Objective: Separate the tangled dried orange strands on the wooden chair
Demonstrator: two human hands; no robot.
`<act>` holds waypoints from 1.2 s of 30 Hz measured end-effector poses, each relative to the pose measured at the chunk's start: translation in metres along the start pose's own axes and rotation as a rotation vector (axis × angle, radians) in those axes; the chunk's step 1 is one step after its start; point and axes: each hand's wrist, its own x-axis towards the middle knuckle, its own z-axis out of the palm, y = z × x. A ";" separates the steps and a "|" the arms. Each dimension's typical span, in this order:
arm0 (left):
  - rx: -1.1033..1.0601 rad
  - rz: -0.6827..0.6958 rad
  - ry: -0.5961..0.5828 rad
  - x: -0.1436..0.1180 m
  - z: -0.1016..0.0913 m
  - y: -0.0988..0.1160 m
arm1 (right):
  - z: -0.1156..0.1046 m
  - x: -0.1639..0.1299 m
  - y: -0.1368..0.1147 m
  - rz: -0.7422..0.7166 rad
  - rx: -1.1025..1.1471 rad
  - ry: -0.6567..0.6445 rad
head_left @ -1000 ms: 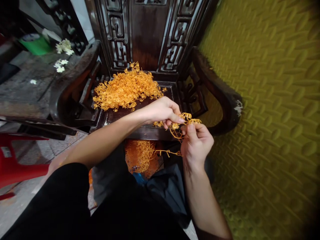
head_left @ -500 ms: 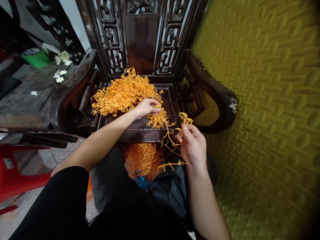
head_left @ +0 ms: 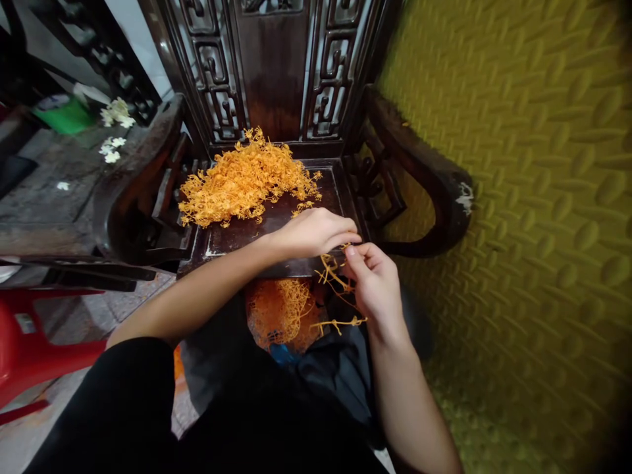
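Hands [head_left: 345,263] pinching orange strands [head_left: 333,273]

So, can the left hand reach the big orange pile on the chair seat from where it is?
Probably yes. The left hand rests at the seat's front edge, and only bare dark seat lies between it and the orange pile. Nothing stands in the way.

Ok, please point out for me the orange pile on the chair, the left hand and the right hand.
orange pile [head_left: 244,181], head view, middle of the heap on the seat.
left hand [head_left: 316,232], head view, back of the hand.
right hand [head_left: 378,286], head view, back of the hand.
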 end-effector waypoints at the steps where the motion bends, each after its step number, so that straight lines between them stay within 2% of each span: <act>1: 0.015 0.003 0.007 -0.001 -0.001 0.000 | 0.000 -0.001 -0.001 -0.009 -0.004 -0.009; 5: -0.063 0.023 0.059 -0.002 -0.001 0.001 | 0.001 -0.002 -0.007 -0.020 0.002 -0.061; 8: -0.170 -0.049 0.112 0.001 -0.005 0.001 | 0.001 -0.002 -0.010 -0.032 -0.007 -0.067; 10: -0.232 -0.165 0.262 0.005 -0.015 -0.011 | -0.001 -0.007 -0.009 -0.035 -0.035 -0.068; 13: -0.254 -0.391 0.596 0.005 -0.035 -0.050 | -0.002 -0.023 -0.002 -0.006 -0.133 -0.094; 15: -0.209 -0.517 0.685 -0.001 -0.040 -0.078 | 0.004 -0.036 0.005 -0.013 -0.244 -0.156; 16: -0.180 -0.575 0.669 -0.005 -0.037 -0.089 | 0.009 -0.043 0.009 -0.036 -0.314 -0.220; 17: -0.153 -0.620 0.569 -0.009 -0.031 -0.097 | 0.015 -0.048 0.013 -0.077 -0.397 -0.311; 21: -0.017 -0.704 0.031 -0.015 0.010 -0.104 | 0.038 -0.069 0.031 -0.280 -0.838 -0.732; 22: 0.028 -0.715 -0.046 -0.015 0.019 -0.103 | 0.041 -0.073 0.034 -0.295 -0.934 -0.797; 24: 0.100 -0.733 -0.122 -0.013 0.032 -0.104 | 0.040 -0.074 0.037 -0.286 -1.032 -0.838; 26: 0.132 -0.742 -0.148 -0.014 0.038 -0.108 | 0.035 -0.060 0.036 -0.300 -1.014 -0.759; 28: 0.175 -0.747 -0.183 -0.021 0.040 -0.114 | 0.028 -0.030 0.038 -0.336 -0.957 -0.531; 30: 0.228 -0.755 -0.226 -0.032 0.038 -0.119 | 0.022 0.013 0.046 -0.289 -0.940 -0.133; 31: 0.256 -0.758 -0.249 -0.038 0.037 -0.121 | 0.019 0.034 0.053 -0.191 -0.983 0.070; 32: 0.283 -0.759 -0.272 -0.044 0.035 -0.122 | 0.016 0.054 0.062 -0.059 -1.043 0.195; 34: 0.326 -0.754 -0.319 -0.055 0.030 -0.124 | 0.009 0.085 0.081 0.008 -1.098 0.260; 36: 0.350 -0.742 -0.363 -0.064 0.026 -0.125 | 0.002 0.103 0.094 0.015 -1.135 0.262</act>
